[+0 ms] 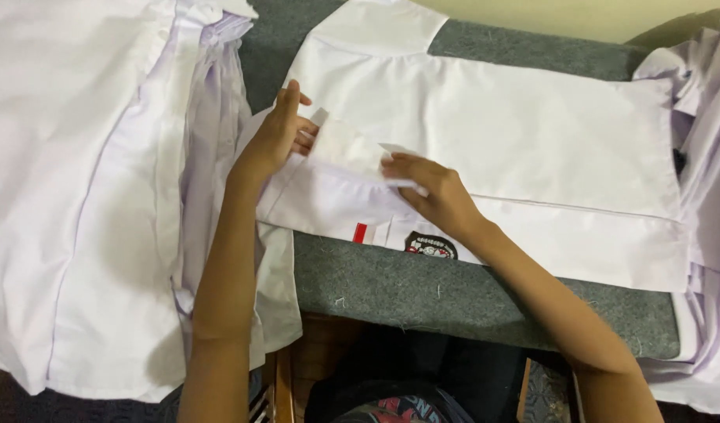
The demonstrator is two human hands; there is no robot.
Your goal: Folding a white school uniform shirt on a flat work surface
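Note:
A white shirt (532,149) lies flat on a grey felt-covered table (454,290), its collar end toward the left. A small red tab (361,232) and a dark round badge (430,246) show on its near edge. My left hand (278,133) grips the collar area (340,145) from the left, fingers curled under the fabric. My right hand (430,192) pinches the folded white collar piece from the right and presses it onto the shirt. Both hands hold the same fold of cloth.
A pile of white garments (94,196) hangs over the table's left side. More white cloth (709,219) is heaped at the right edge. A pale wall (579,16) runs behind the table. My dark-clothed lap (407,384) is below the front edge.

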